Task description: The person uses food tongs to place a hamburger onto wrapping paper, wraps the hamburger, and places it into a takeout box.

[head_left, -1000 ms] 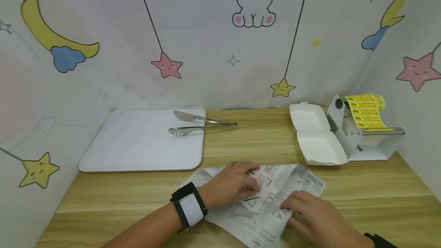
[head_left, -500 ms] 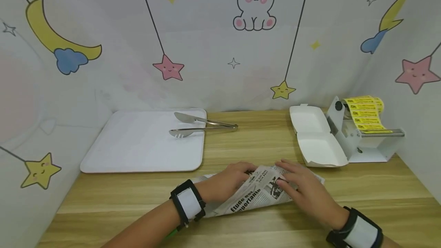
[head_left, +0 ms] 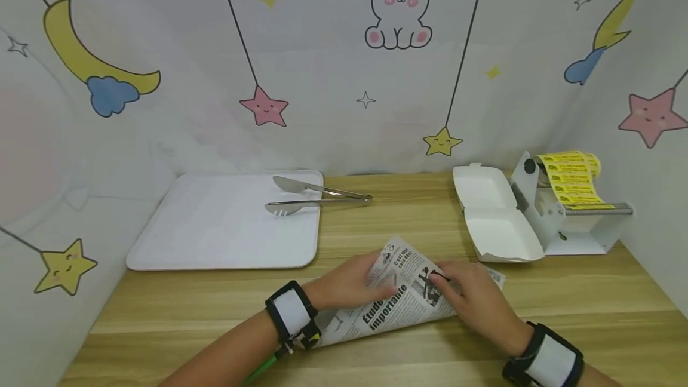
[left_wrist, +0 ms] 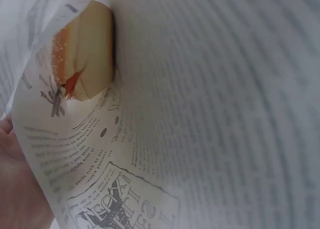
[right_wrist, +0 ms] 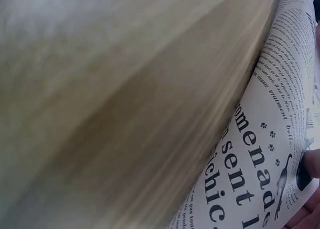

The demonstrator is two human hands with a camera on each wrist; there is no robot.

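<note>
A sheet of newspaper-print wrapping paper [head_left: 408, 309] is folded over in front of me on the table. Inside its fold, the left wrist view shows a sesame-topped sandwich bun [left_wrist: 92, 49] with a bit of orange-red filling at its edge. The paper hides the bun in the head view. My left hand [head_left: 346, 284] holds the paper's left side, thumb in front and fingers hidden behind the raised flap. At the right side my right hand [head_left: 478, 297] grips the folded paper, its thumb [right_wrist: 312, 163] lying on the printed face.
A white tray [head_left: 226, 226] stands at the back left, with metal tongs [head_left: 322, 196] lying across its right edge. An open white clamshell box [head_left: 502, 232] stands at the back right, beside a label dispenser [head_left: 575, 196] with yellow labels.
The near part of the paper has been folded up and over, bringing its large print into view. My right hand has moved up onto the fold; my left hand's fingers have gone behind the flap.
</note>
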